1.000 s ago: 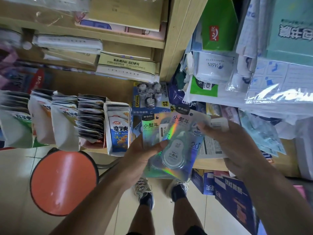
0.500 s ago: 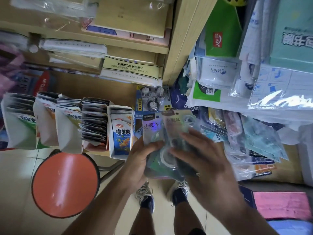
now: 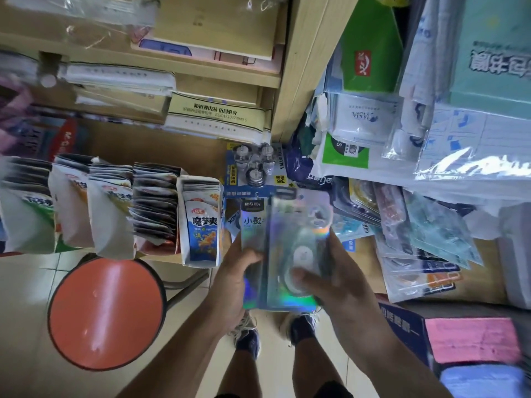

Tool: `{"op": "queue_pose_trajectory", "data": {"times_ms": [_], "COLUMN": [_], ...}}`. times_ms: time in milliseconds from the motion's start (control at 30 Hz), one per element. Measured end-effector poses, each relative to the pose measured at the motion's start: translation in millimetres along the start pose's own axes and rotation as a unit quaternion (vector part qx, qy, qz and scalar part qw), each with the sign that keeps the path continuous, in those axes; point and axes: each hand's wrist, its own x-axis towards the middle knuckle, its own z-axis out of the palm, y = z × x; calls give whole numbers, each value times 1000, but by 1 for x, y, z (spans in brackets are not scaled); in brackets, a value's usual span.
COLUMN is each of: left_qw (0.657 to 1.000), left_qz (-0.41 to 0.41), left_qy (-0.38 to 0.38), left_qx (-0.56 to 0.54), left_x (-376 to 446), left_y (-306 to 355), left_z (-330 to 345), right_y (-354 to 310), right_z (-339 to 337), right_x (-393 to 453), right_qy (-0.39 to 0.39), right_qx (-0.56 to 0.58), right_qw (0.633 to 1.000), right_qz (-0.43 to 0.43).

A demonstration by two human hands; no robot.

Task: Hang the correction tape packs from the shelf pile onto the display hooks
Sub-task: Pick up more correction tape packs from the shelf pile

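head | correction tape packs (image 3: pixel 287 248): holographic, shiny cards, clear blisters

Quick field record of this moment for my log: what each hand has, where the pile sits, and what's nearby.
left hand: grips the left edge of the holographic correction tape packs
right hand: thumb on the front pack, fingers behind it
packs held: at least two, overlapped, upright, none on a hook
shelf pile: blister packs to the right, on the wooden shelf
snack packets: hanging in rows to the left
red stool: lower left on the floor
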Motion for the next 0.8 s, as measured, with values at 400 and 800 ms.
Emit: {"op": "queue_pose_trajectory", "data": {"times_ms": [400,800], "left_qw": [998,981], "left_qz": [16,72], "left_qy": [59,173], "left_qx": [6,49], "left_x": [-30,-27], "left_y": [-15,-4], "left_z": [-26,-65], "right_y": [43,34], "right_z": [46,44], "right_x": [-13,115], "right_qy": [-37,431], "right_qx": [-68,43], "right_qw": [997,866], "right_qz": [13,249]}}
